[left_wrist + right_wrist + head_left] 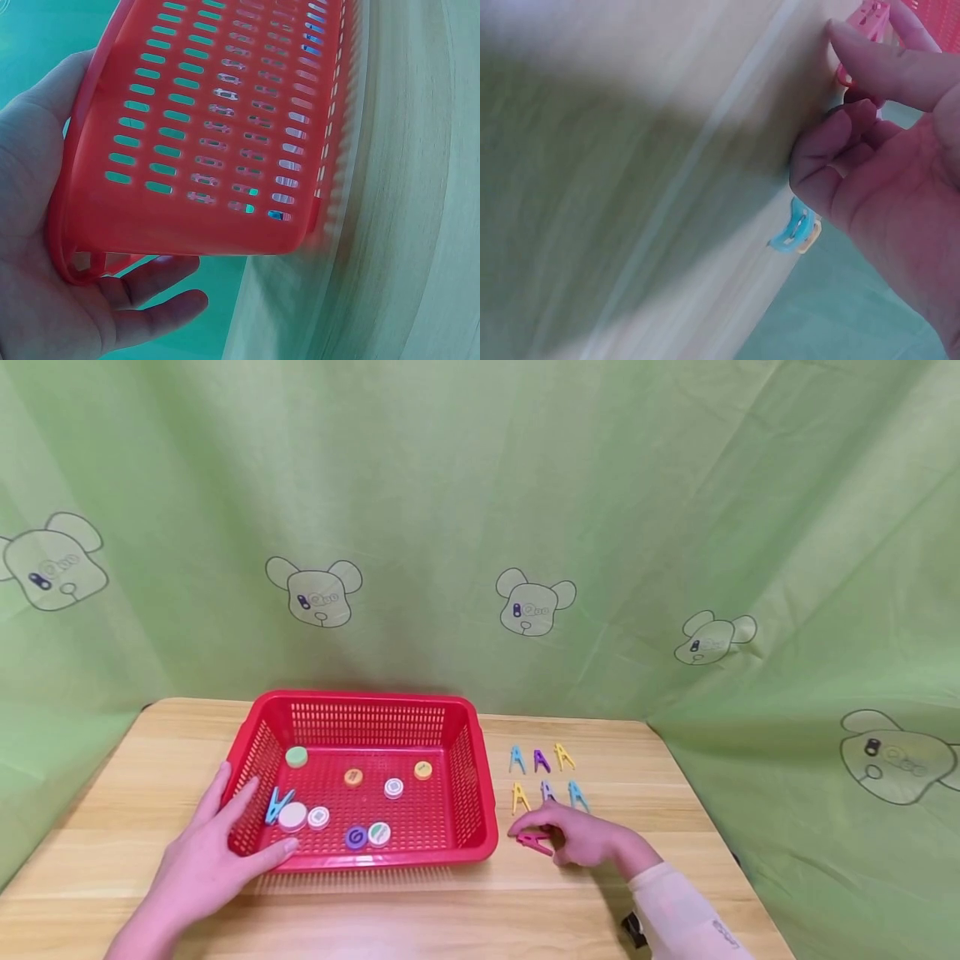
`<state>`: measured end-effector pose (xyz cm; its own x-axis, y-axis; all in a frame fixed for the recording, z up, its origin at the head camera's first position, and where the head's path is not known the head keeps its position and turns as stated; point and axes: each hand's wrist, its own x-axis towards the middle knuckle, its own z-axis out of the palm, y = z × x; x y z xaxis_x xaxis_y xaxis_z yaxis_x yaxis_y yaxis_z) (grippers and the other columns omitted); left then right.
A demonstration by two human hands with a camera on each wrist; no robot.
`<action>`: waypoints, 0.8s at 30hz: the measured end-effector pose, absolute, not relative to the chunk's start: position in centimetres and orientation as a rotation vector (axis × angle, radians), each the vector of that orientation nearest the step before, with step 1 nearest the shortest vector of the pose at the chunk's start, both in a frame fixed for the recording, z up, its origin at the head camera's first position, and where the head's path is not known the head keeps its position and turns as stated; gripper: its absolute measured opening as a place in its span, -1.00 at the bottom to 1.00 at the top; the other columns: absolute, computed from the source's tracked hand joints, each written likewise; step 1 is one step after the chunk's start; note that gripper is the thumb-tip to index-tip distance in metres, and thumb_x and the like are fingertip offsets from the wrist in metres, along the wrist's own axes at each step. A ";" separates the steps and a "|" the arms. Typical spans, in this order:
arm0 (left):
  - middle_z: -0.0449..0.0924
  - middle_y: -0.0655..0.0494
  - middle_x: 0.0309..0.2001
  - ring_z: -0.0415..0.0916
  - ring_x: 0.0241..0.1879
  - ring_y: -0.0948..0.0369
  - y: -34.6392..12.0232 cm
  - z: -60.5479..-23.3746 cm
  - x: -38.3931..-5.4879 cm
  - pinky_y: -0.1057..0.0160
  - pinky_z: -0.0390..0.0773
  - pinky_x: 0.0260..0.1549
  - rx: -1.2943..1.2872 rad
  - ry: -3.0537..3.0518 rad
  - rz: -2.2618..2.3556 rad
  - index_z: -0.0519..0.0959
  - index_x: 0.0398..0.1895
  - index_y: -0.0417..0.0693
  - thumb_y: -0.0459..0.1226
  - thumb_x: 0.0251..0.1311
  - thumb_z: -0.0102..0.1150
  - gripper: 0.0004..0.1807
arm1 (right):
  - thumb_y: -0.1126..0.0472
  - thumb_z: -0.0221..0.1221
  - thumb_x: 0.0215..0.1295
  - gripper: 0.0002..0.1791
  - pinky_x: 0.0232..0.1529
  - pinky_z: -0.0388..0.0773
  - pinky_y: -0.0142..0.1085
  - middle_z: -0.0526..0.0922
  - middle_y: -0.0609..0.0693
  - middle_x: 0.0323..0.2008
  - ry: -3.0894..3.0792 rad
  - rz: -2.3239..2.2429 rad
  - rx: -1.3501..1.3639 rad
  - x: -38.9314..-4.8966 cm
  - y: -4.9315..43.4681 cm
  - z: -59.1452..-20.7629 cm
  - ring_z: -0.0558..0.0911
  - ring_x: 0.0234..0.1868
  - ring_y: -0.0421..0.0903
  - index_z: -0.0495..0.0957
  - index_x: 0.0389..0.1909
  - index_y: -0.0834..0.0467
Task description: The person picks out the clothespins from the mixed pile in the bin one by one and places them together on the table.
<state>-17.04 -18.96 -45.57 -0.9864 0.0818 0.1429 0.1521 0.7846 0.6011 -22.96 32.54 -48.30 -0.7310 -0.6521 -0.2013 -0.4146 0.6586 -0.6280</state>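
Observation:
My left hand rests with spread, fairly straight fingers at the front left corner of a red plastic basket. The left wrist view shows the palm by the basket's rim. Inside the basket lie a blue clothespin and several round caps, among them a green cap and a purple cap. To the right of the basket, my right hand pinches a pink clothespin at the table surface. In the right wrist view, thumb and fingers partly hide this pink clothespin.
Behind my right hand, several clothespins stand in two rows, including a yellow clothespin, a purple clothespin and a blue clothespin. A green curtain with bear-head prints surrounds the wooden table.

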 end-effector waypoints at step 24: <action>-0.35 -0.18 0.59 0.11 0.32 -0.42 -19.0 -45.5 -17.0 -0.49 0.38 -0.10 -0.193 -2.868 -0.981 0.15 0.53 -0.25 0.30 -0.01 0.38 0.20 | 0.57 0.33 0.03 -0.30 0.04 0.43 -0.02 0.49 -0.09 -0.07 2.530 -0.829 -0.798 -22.3 32.6 -49.0 0.46 -0.08 -0.04 0.61 0.15 -0.10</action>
<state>-16.97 -18.98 -45.49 -0.9864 0.0862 0.1396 0.1537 0.7840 0.6015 -22.28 32.58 -48.98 -0.7756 -0.6115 -0.1567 -0.4000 0.6681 -0.6274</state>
